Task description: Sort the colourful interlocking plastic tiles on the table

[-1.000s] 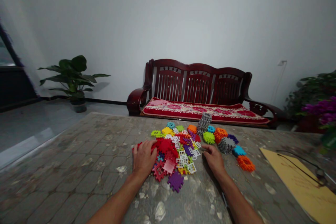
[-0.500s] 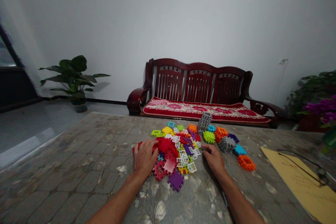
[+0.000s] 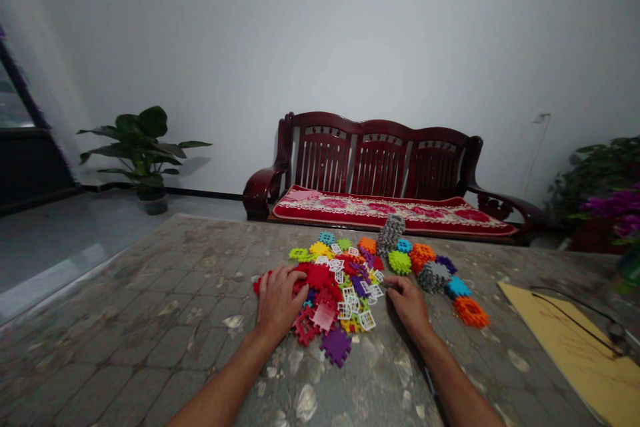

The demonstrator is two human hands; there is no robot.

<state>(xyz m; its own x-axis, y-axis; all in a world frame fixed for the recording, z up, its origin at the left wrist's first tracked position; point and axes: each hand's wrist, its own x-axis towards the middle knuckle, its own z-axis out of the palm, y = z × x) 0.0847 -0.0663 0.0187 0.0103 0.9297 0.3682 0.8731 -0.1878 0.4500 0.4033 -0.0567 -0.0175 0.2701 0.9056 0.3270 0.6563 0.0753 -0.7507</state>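
A heap of flat, toothed plastic tiles (image 3: 336, 287) in red, purple, yellow, green and white lies on the stone-patterned table (image 3: 150, 320). My left hand (image 3: 277, 300) rests palm down on the heap's left edge, fingers curled over red tiles (image 3: 315, 276). My right hand (image 3: 409, 302) lies at the heap's right side, fingers loosely bent toward the white lattice pieces (image 3: 373, 291); what it holds, if anything, is hidden. A purple tile (image 3: 335, 345) sits nearest me. Stacks of grey (image 3: 390, 233), orange (image 3: 421, 254) and other tiles stand further right.
A yellow envelope (image 3: 575, 347) with a dark cord lies at the table's right. Beyond the table stands a dark wooden bench (image 3: 380, 167) with a red cushion. A potted plant (image 3: 143, 147) is at the left wall, purple flowers (image 3: 617, 207) at the right.
My left fingers have curled slightly tighter over the red tiles. The view has shifted a little; my right hand stays put.
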